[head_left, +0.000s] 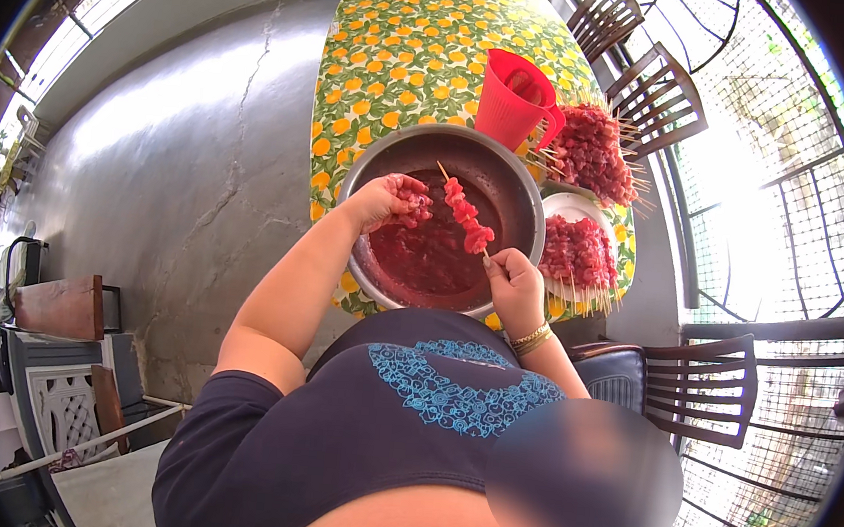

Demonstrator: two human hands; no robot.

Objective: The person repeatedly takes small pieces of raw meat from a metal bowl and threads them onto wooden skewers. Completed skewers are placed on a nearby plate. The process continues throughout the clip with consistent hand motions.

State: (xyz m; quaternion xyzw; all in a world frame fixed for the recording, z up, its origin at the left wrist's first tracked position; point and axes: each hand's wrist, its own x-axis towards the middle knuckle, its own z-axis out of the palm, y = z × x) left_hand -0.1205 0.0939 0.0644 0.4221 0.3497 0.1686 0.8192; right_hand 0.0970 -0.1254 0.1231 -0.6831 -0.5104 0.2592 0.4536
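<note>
My right hand pinches the lower end of a wooden skewer threaded with red meat pieces, its bare tip pointing up and left. The skewer is tilted over a large metal basin. Above the basin's left side, my left hand is curled closed around bits of raw meat. Red liquid and meat lie in the bottom of the basin. Just right of it, a white plate carries finished meat skewers. A taller pile of meat skewers is stacked behind that plate.
A red plastic pitcher stands behind the basin. Everything rests on a table with a lemon-patterned cloth. Wooden chairs line the right side, near a barred, meshed opening. Grey floor stretches to the left.
</note>
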